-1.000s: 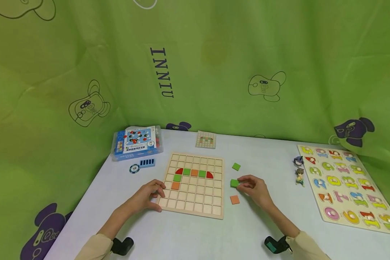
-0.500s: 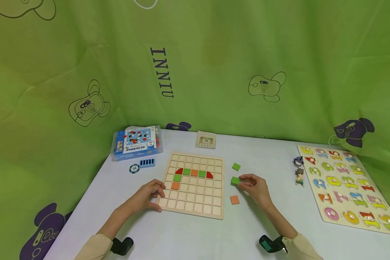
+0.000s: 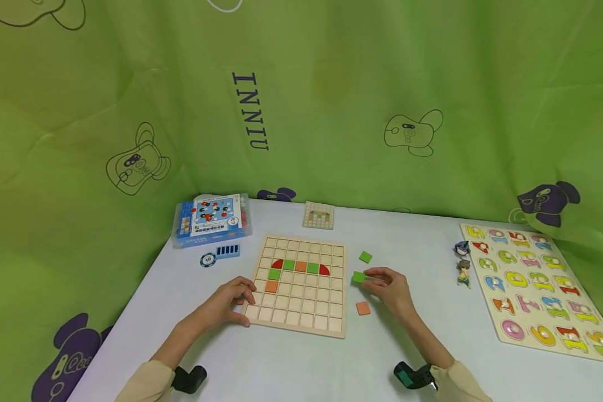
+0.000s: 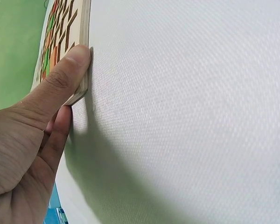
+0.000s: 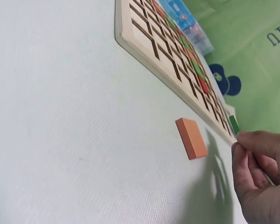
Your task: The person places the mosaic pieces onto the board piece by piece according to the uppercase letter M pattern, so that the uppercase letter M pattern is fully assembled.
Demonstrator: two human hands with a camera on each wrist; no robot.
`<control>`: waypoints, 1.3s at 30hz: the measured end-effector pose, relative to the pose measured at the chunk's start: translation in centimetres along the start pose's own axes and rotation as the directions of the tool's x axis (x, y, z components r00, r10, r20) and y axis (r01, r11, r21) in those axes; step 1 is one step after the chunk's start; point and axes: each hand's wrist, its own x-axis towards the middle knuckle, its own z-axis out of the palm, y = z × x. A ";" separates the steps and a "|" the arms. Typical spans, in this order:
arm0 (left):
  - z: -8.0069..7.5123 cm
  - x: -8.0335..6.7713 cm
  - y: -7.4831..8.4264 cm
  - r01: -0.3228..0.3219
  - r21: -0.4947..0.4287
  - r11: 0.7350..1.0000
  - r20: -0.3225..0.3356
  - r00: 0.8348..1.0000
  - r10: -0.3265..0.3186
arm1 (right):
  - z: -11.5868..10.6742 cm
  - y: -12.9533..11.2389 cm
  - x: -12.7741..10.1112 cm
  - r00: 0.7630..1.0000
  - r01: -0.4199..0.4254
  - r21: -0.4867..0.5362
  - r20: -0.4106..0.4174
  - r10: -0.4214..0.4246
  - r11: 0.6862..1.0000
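I see small flat green tile, square, lifted just right of grid board. My right hand pinches it; left hand steadies board corner, thumb pressed, fingers probably relaxed.

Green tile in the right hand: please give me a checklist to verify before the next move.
1. Right hand pinches green tile: ok.
2. Tile lifted off the table: cannot tell.
3. Left hand rests on the board corner, thumb against its edge: ok.
4. Free cells remain on the board: ok.
5. Orange tile lies apart from the board: ok.
6. Second green tile untouched on the table: ok.
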 end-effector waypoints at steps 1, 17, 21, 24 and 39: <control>0.0 0.0 0.0 0.000 -0.001 1.000 0.000 1.000 0.000 | 0.1 -0.1 0.0 1.000 0.002 0.005 0.005 -0.002 1.000; -0.1 0.3 0.1 -0.004 0.019 1.000 -0.003 1.000 0.004 | 2.3 -0.5 -0.2 1.000 -0.015 0.036 0.021 0.014 0.999; -0.1 0.3 0.2 -0.012 0.029 1.000 -0.002 1.000 0.012 | 3.0 -0.6 -0.2 1.000 -0.006 0.046 0.023 0.005 0.999; -0.1 0.3 0.1 -0.034 0.040 0.999 -0.007 0.999 0.034 | 3.5 -0.7 -0.2 1.000 0.008 0.059 0.029 -0.010 0.998; -0.2 0.3 0.2 -0.028 0.044 0.999 -0.013 1.000 0.028 | 6.4 -1.5 0.1 0.999 0.004 0.137 0.045 -0.011 0.991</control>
